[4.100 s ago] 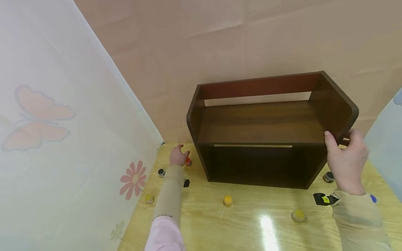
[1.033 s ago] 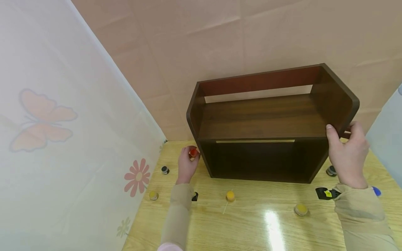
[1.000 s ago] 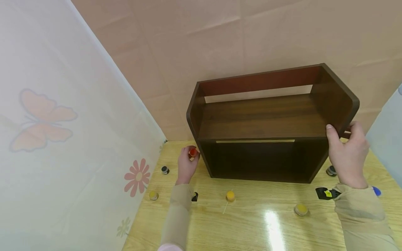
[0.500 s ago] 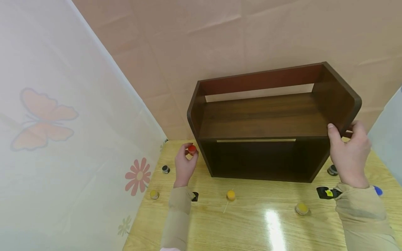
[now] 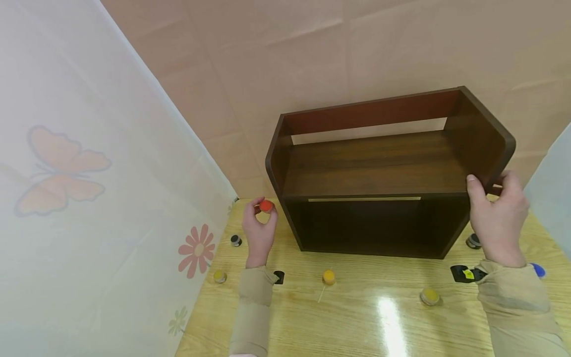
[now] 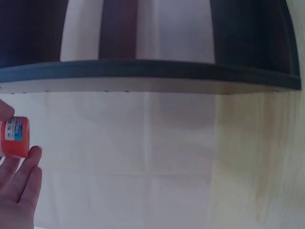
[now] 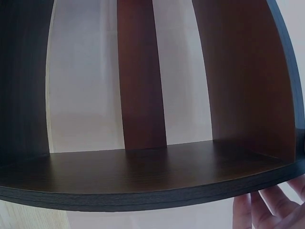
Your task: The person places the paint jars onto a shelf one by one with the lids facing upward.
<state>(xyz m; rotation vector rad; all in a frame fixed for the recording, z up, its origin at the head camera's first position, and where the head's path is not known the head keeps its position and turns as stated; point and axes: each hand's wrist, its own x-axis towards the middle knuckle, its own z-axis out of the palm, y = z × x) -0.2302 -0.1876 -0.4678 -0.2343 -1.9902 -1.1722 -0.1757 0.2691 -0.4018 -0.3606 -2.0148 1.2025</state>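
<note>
My left hand pinches a small red paint jar between thumb and fingers, just left of the shelf. In the left wrist view the same jar shows a white and blue label. A dark brown two-tier desk shelf stands upright on the table. My right hand grips the front edge of its right side panel, thumb on the inner side and fingers outside. In the right wrist view, those fingers lie against the panel's outer face.
On the wooden table stand a black-lidded jar, a yellow-lidded jar, an orange-topped jar by a thin stick, and another yellow-lidded jar. A dark jar and a blue lid sit near the right arm.
My left hand, earlier open beside the red jar on the table, has taken hold of it, lifted it and drawn it slightly left of the shelf. The right hand keeps its grip.
</note>
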